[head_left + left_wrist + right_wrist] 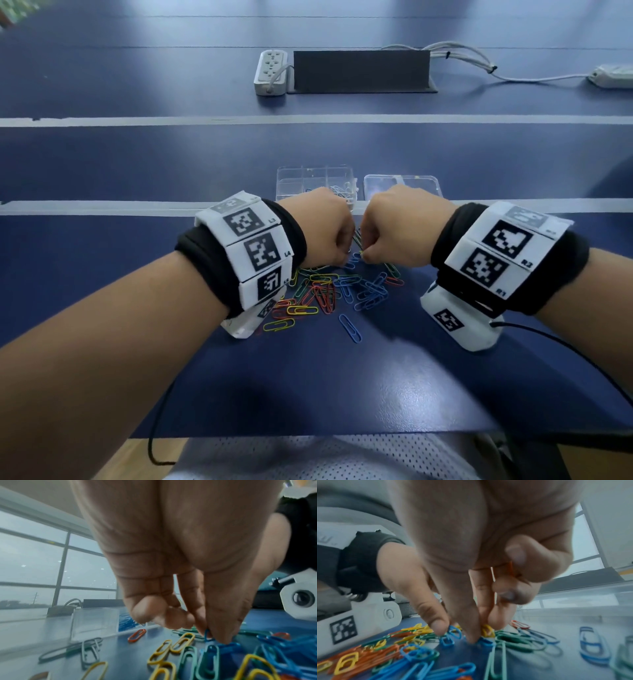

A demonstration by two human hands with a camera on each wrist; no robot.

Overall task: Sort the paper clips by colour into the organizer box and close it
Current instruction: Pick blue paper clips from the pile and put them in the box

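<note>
A pile of coloured paper clips lies on the blue table, in blue, green, yellow and orange-red. My left hand hangs over its far edge, thumb and forefinger pinching a blue clip. My right hand is knuckle to knuckle beside it, fingers curled. An orange clip is tucked under its curled fingers, and its fingertips reach down at a yellow clip and blue ones. The clear organizer box stands open behind the hands, holding silver clips; its lid lies to the right.
A lone blue clip lies nearer to me than the pile. A white power strip, a dark upright panel and cables sit at the far side. White tape lines cross the table. A black cable trails from my right wrist.
</note>
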